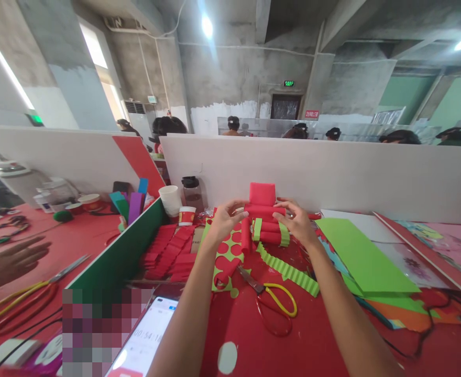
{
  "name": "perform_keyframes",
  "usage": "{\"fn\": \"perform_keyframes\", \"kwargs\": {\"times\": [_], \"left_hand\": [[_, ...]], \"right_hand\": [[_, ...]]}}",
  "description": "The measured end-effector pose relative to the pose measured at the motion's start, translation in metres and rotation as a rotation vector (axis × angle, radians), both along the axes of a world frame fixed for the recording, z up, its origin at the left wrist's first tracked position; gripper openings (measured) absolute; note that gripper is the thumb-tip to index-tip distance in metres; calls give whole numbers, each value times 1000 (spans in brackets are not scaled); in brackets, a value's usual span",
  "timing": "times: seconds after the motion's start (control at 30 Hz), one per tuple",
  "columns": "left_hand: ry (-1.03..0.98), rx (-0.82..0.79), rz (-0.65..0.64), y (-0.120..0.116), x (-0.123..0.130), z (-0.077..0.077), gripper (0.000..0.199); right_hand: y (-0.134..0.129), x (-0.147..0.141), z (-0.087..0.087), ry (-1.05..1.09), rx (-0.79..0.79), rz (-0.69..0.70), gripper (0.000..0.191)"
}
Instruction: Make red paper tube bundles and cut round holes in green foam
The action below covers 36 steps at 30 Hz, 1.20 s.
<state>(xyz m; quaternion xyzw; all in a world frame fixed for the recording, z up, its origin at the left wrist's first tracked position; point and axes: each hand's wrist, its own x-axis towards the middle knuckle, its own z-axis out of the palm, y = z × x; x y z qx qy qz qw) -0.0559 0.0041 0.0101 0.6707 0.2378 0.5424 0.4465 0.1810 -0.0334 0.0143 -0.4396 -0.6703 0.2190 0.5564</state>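
Note:
My left hand (227, 219) and my right hand (296, 222) reach forward to the far side of the red tabletop. Between them lies a horizontal red paper roll (264, 211), its two ends pinched between my thumbs and fingers. Just behind it stands a red paper-covered block (262, 194). In front is a bundle of red rolls (270, 232) with light green ribbed bands at both ends. An upright red tube (246, 235) is left of the bundle. A green corrugated strip (289, 269) and yellow-and-red-handled scissors (267, 293) lie nearer to me.
Green paper with red circles (223, 251) and stacked red strips (171, 254) lie left. Green sheets (364, 254) lie right. Paper cups (171, 201) and a bottle (192, 193) stand at the back. Beyond the green divider (116, 251) is another person's hand (14, 262). A phone (146, 335) sits near.

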Motion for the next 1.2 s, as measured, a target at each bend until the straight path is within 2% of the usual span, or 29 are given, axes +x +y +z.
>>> {"fn": "perform_keyframes", "kwargs": {"times": [0.1, 0.2, 0.37, 0.5, 0.67, 0.77, 0.87, 0.97, 1.1, 1.2], "left_hand": [[-21, 96, -19, -1, 0, 0, 28], [-7, 134, -43, -1, 0, -1, 25], [27, 98, -28, -2, 0, -2, 29], [-18, 79, -33, -3, 0, -4, 33], [-68, 40, -55, -3, -2, -6, 34], [-53, 1, -83, -3, -3, -8, 32], [9, -17, -120, -3, -5, -10, 29], [71, -41, -155, -5, -4, -9, 31], [130, -63, -134, -7, 0, -6, 33], [177, -71, -94, -7, 4, -5, 34]], "right_hand": [[2, 5, -1, -13, -21, -20, 34], [4, 8, -3, 23, 7, 24, 36], [3, 10, -4, 10, 45, 73, 41], [-1, 11, -2, -8, 55, 121, 42], [1, 13, -1, 114, 22, 148, 45], [4, 14, -4, 161, -57, 132, 55], [3, 14, -5, 104, -226, 178, 63], [-5, 13, -2, 31, -349, 291, 63], [-14, 8, 2, -23, -432, 461, 62], [-13, 6, -1, 7, -514, 493, 57]]}}
